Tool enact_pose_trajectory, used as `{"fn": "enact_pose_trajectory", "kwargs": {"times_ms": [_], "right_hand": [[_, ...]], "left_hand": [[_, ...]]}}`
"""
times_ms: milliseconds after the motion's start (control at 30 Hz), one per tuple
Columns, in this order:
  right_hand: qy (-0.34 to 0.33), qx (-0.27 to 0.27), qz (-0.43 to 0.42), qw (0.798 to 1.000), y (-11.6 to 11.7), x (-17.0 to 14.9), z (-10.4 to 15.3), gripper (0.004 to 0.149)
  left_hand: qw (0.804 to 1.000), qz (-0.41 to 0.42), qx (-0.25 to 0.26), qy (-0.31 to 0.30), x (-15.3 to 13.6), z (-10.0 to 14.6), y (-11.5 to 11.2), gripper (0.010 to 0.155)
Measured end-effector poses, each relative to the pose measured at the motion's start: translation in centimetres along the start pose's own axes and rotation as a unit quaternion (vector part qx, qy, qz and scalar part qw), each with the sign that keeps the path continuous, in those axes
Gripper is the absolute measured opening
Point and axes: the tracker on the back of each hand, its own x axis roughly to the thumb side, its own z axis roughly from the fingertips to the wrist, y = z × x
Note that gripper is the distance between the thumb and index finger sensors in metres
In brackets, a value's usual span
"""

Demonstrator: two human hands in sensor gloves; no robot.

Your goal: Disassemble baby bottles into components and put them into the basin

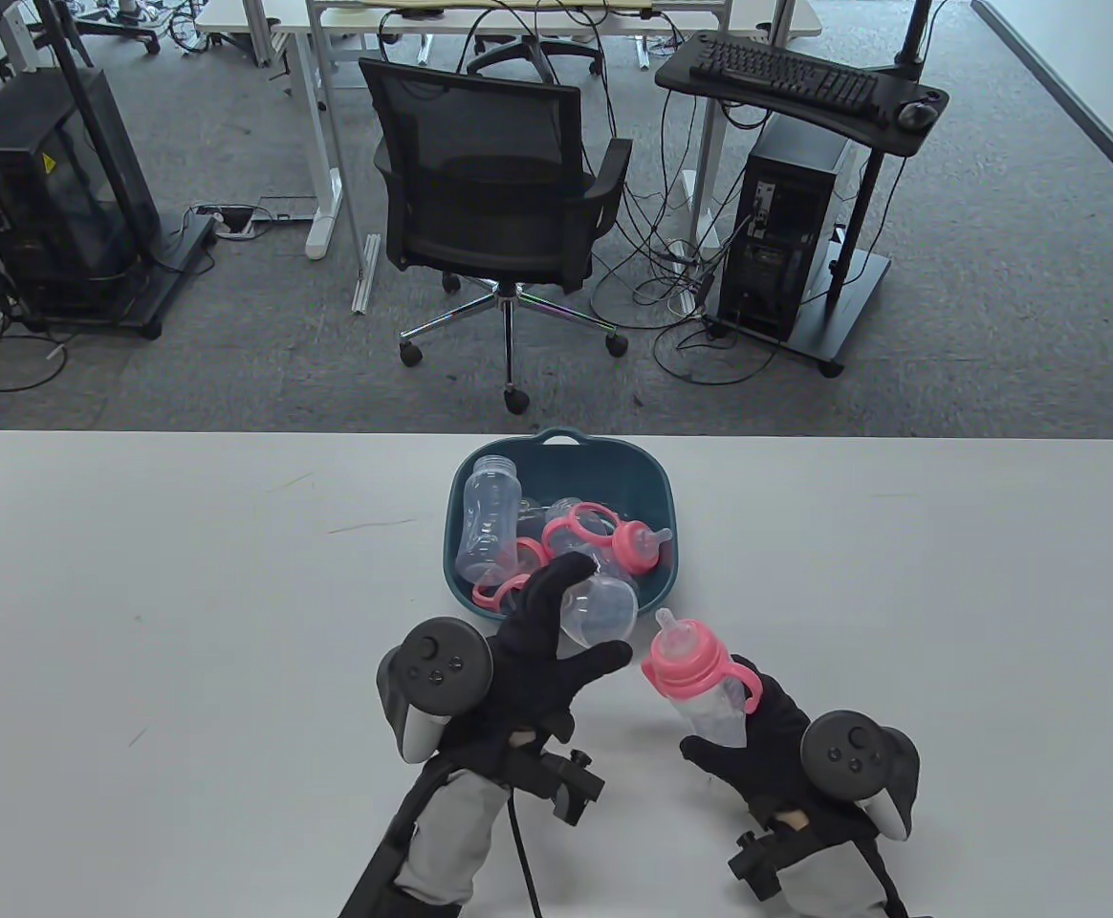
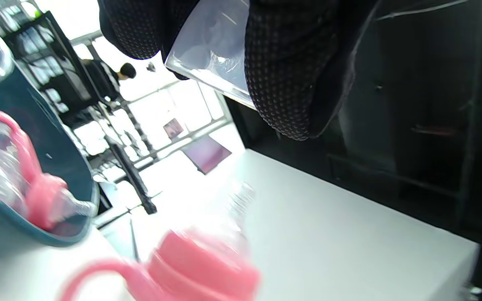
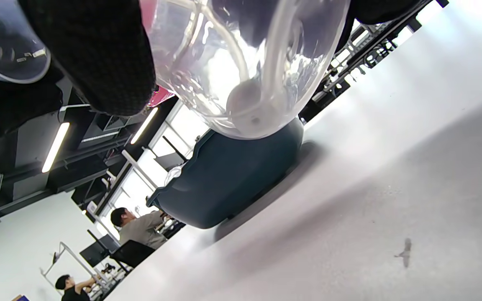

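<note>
White table, teal basin

The basin on the white table is dark teal, holding clear bottle bodies and pink collars. Both gloves are black with a fine dotted weave; the left hand holds a clear, faintly bluish cap, the right hand a clear bottle with pink collar and handles. The trackers are dark grey, the sleeves light grey. The far floor is grey carpet.
</note>
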Motion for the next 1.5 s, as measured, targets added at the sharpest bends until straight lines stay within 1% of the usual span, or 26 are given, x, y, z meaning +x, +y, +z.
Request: {"fn": "enact_pose_trajectory", "kwargs": {"times_ms": [167, 233, 367, 433, 500, 667, 867, 933, 1000, 1133, 1333, 1500], "right_hand": [[0.003, -0.003, -0.001, 1.000, -0.2, -0.1, 0.0, 0.091], [0.002, -0.001, -0.001, 1.000, -0.2, -0.1, 0.0, 0.091], [0.005, 0.002, 0.000, 1.000, -0.2, -0.2, 0.0, 0.091], [0.008, 0.002, 0.003, 1.000, -0.2, -0.3, 0.1, 0.091], [0.011, 0.001, 0.003, 1.000, -0.3, -0.4, 0.1, 0.091], [0.008, 0.000, -0.004, 1.000, -0.4, -0.3, 0.1, 0.091], [0.003, 0.000, -0.008, 1.000, -0.4, -0.2, 0.1, 0.091], [0.003, 0.000, -0.010, 1.000, -0.4, -0.2, 0.1, 0.091], [0.002, 0.001, -0.009, 1.000, -0.4, -0.3, 0.1, 0.091], [0.003, 0.004, -0.010, 1.000, -0.3, -0.3, 0.1, 0.091], [0.001, 0.003, -0.010, 1.000, -0.3, -0.2, 0.1, 0.091], [0.002, 0.005, -0.009, 1.000, -0.2, -0.2, 0.1, 0.091]], "left_hand": [[0.993, -0.094, -0.006, 0.071, -2.7, -2.6, 0.9, 0.083], [0.985, -0.143, -0.017, 0.098, -3.8, -3.6, 0.9, 0.083], [0.968, -0.218, -0.038, 0.121, -5.4, -4.8, 0.8, 0.083], [0.956, -0.253, -0.046, 0.143, -6.2, -5.4, 0.5, 0.083], [0.946, -0.275, -0.056, 0.161, -6.8, -5.9, 0.2, 0.082], [0.926, -0.323, -0.072, 0.182, -7.8, -6.5, -1.0, 0.081], [0.911, -0.350, -0.081, 0.204, -9.2, -6.7, -2.0, 0.079], [0.910, -0.354, -0.079, 0.201, -9.3, -6.7, -2.3, 0.078], [0.909, -0.355, -0.091, 0.198, -9.2, -6.7, -2.6, 0.077], [0.893, -0.386, -0.102, 0.207, -9.3, -6.6, -2.9, 0.077], [0.903, -0.368, -0.097, 0.200, -9.0, -6.3, -2.3, 0.079], [0.927, -0.331, -0.083, 0.154, -6.9, -5.6, -1.2, 0.078]]}}
